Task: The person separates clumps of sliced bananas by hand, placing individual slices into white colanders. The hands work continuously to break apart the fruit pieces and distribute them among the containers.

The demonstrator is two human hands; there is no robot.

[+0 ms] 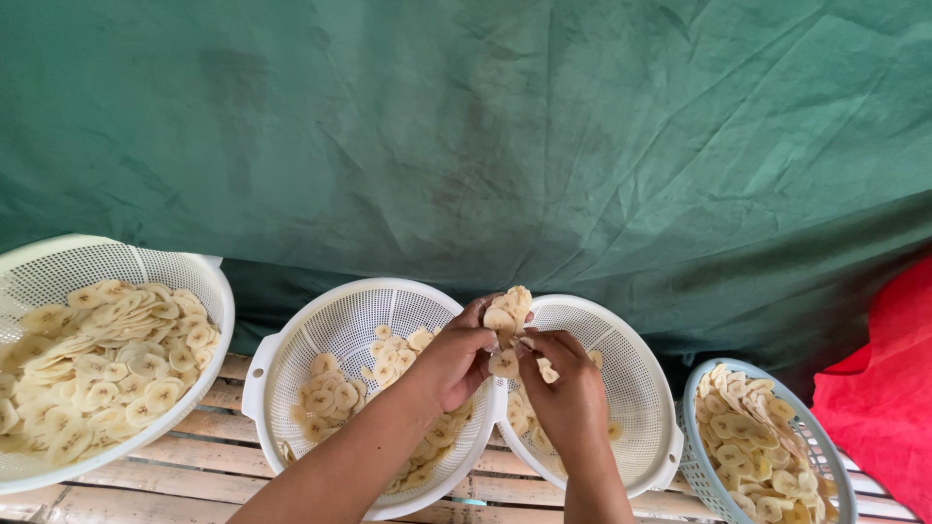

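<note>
Both hands, left point(456, 361) and right point(568, 388), pinch a clump of banana slices point(507, 325) with clamped fingers, peeling them apart above two white colanders point(291, 340).

Single head cam, no second view to overlap. Looks forward and down from above the person's forearms, close in. Faces a green tarp point(544, 136) filling the upper frame; slatted wooden desk point(209, 442) and four white perforated baskets point(320, 335) run along the bottom edge, outer ones cropped.
</note>
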